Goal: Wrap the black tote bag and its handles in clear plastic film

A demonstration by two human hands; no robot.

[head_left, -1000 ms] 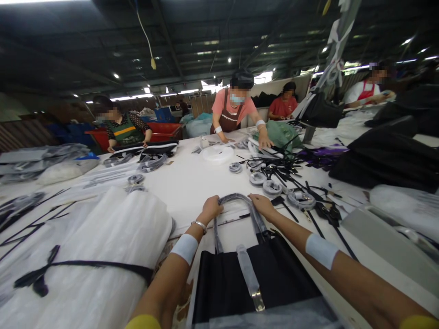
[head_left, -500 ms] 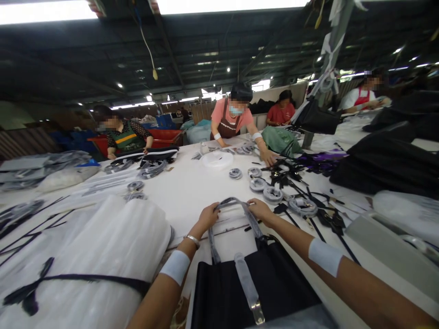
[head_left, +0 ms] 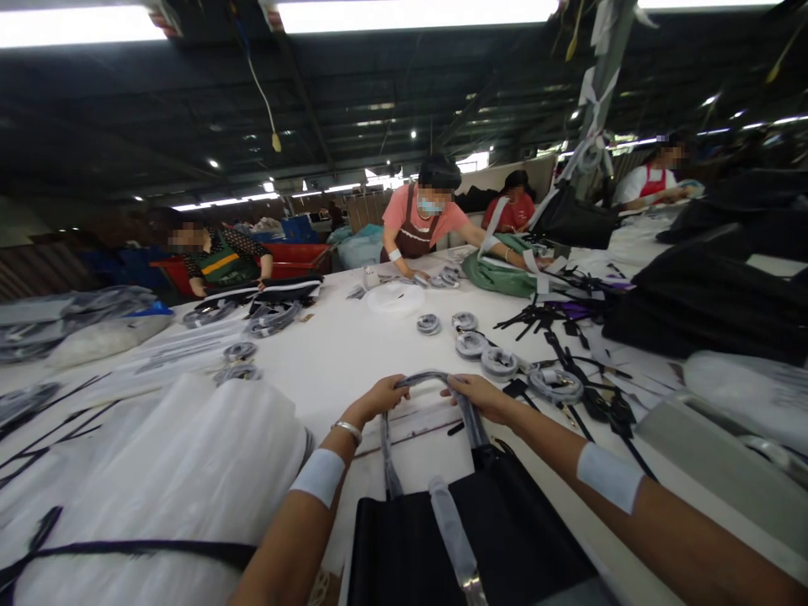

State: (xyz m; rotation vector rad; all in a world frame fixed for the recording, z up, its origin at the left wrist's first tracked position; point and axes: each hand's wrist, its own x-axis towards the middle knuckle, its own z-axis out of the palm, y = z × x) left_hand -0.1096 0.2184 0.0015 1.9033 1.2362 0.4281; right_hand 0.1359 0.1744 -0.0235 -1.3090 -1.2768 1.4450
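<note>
A black handbag (head_left: 417, 539) is in front of me at the bottom of the view, with a plastic-covered closure strap (head_left: 453, 526) down its front. Its plastic-wrapped handle (head_left: 435, 376) arches up above the bag. My left hand (head_left: 383, 396) pinches the handle at the left of the arch, and my right hand (head_left: 478, 396) grips it at the right. Both hands are closed on it. The lower part of the bag runs out of the frame.
A tied roll of white foam wrap (head_left: 208, 454) lies at my left. Coiled wrapped straps (head_left: 498, 362) and black strap pieces (head_left: 606, 404) cover the table's right side. A grey panel (head_left: 725, 463) sits at right. Across the table, a co-worker (head_left: 422, 219) reaches over a green bag (head_left: 498, 273).
My right hand has shifted slightly left along the handle. The co-worker opposite has moved an arm from the black straps to the green bag. My view has shifted slightly.
</note>
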